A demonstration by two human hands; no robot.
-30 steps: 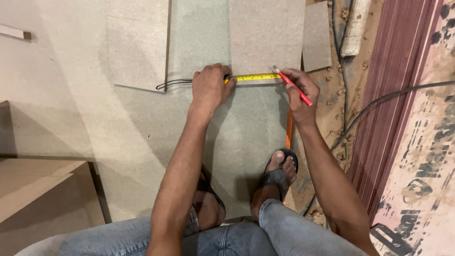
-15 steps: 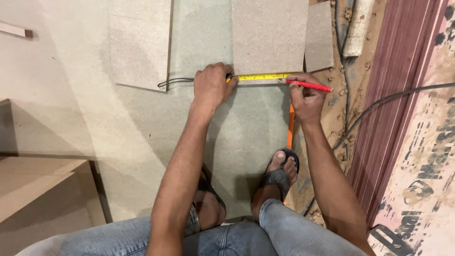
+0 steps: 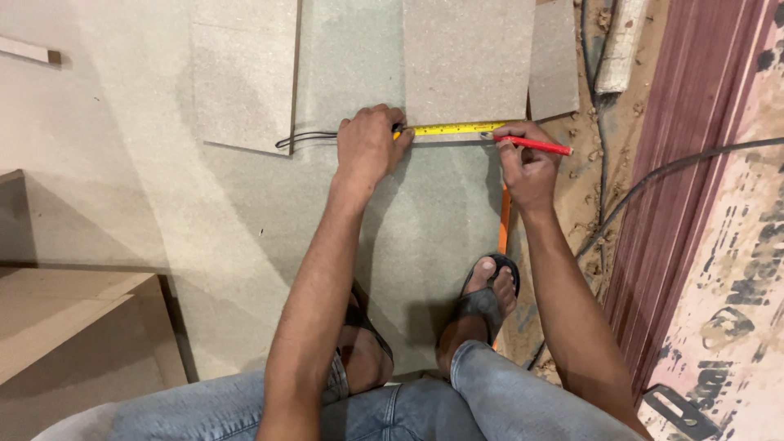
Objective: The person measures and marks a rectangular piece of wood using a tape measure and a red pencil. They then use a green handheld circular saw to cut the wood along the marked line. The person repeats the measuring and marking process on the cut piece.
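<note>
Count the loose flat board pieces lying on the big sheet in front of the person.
3. One left board beyond the left hand, one middle board under the yellow tape measure, and one narrow board at its right edge. Others may lie out of view.

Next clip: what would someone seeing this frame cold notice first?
Two bare arms reach to a yellow tape measure stretched along the near edge of a grey board at top centre. The left hand pins the tape's left end; the right hand holds a red pencil at its right end. Below, sandalled feet rest on the larger sheet.
</note>
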